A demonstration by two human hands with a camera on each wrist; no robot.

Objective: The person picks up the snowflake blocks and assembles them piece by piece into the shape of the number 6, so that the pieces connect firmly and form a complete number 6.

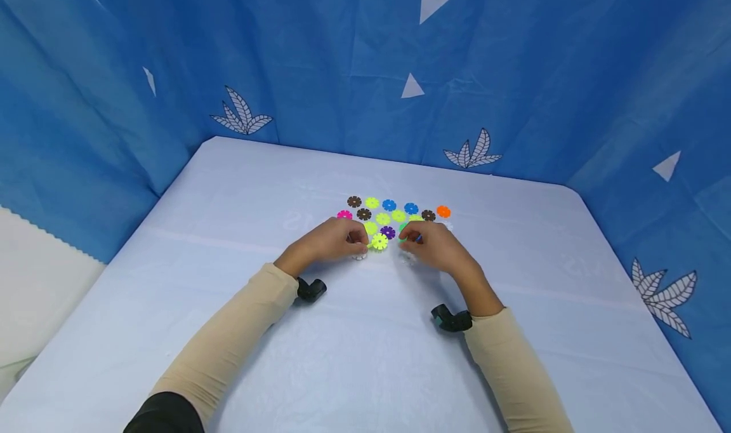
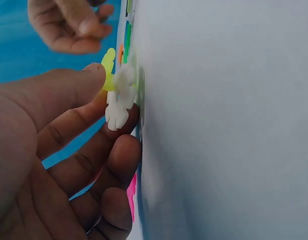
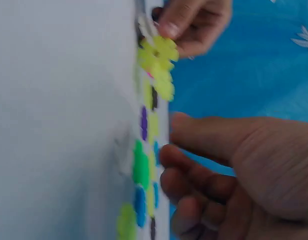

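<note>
My left hand (image 1: 334,239) pinches a small cluster of flower-shaped, notched plastic discs between thumb and fingers, just above the table. A yellow-green disc (image 1: 379,241) sticks out from its fingertips, with more yellow-green behind it in the right wrist view. In the left wrist view a white disc (image 2: 119,112) sits against the yellow-green piece (image 2: 108,62) at the fingertips. Off to the right, my right hand (image 1: 434,247) hovers with loosely bent fingers; a gap shows between thumb and fingers (image 3: 176,160), holding nothing. Beside it lie a green disc (image 3: 140,165) and a blue disc (image 3: 140,206).
Loose discs lie in rough rows beyond the hands, among them a purple disc (image 1: 388,232), a pink disc (image 1: 344,214), a brown disc (image 1: 354,201) and an orange disc (image 1: 443,211). A white cloth covers the table (image 1: 365,357); a blue curtain (image 1: 342,58) hangs behind it.
</note>
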